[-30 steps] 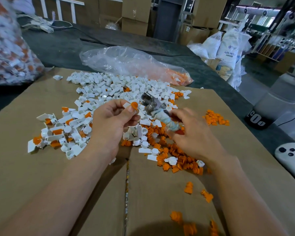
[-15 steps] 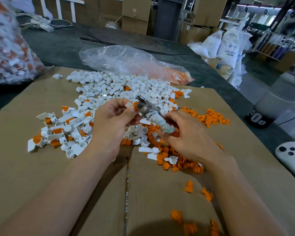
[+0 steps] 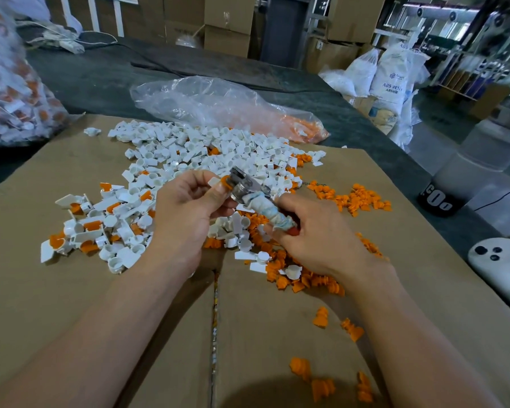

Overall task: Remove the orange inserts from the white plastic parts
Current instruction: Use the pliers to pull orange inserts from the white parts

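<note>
My left hand (image 3: 186, 207) pinches a white plastic part (image 3: 214, 181) with an orange insert (image 3: 225, 181) between thumb and fingers. My right hand (image 3: 304, 231) grips a metal tool (image 3: 242, 184) by its cloth-wrapped handle (image 3: 270, 212); the tool's metal head touches the orange insert. A big pile of white parts (image 3: 206, 154) lies beyond the hands on the cardboard. White parts with orange inserts (image 3: 83, 228) lie to the left. Loose orange inserts (image 3: 304, 278) are heaped under my right hand.
Flat cardboard sheets (image 3: 56, 304) cover the dark table. A clear plastic bag (image 3: 218, 104) with orange pieces lies at the back, another full bag (image 3: 15, 92) at far left. More orange inserts (image 3: 354, 198) sit at right and near the front (image 3: 324, 384). A white device (image 3: 501, 263) lies at right.
My right hand has brought the tool leftward, from apart to its head against the orange insert in the part. My left hand holds the part in the same spot.
</note>
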